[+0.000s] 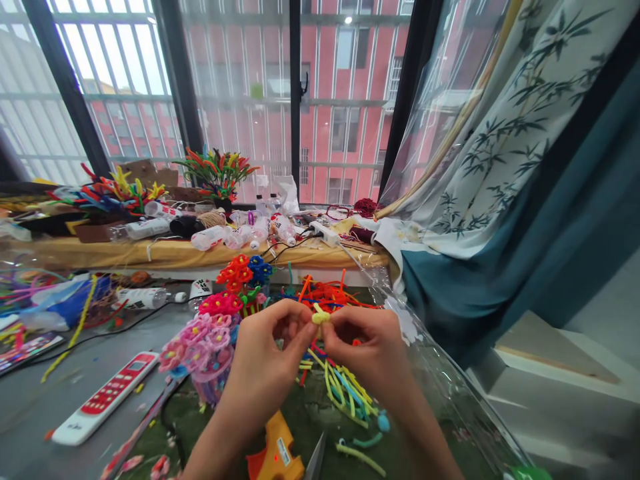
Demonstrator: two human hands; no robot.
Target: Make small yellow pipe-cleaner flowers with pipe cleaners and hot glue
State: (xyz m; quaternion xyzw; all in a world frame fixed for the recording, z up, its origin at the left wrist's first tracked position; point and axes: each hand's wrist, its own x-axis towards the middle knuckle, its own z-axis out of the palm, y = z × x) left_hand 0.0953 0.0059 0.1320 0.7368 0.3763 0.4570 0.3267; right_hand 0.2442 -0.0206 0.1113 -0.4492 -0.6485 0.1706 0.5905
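Note:
Between the fingertips of both hands is a small bent piece of yellow pipe cleaner [320, 315]. My left hand [273, 347] pinches it from the left, thumb against forefinger. From the other side my right hand [367, 340] pinches it too. Below the hands lie loose yellow, green and blue pipe cleaners [345, 390]. A bunch of pink and purple pipe-cleaner flowers [205, 340] stands left of my left wrist, with red flowers [234, 272] and blue flowers [260, 269] behind. Orange-red pipe cleaners [325, 291] are heaped beyond my fingers.
Near me lie a yellow-orange tool [277, 450] and a pointed metal blade [315, 457]. A white remote control [107, 398] with red buttons lies at left. Plastic bottles [213, 237], a power strip [325, 233] and more pipe-cleaner stems [217, 172] crowd the window ledge. Curtains [465, 280] hang right.

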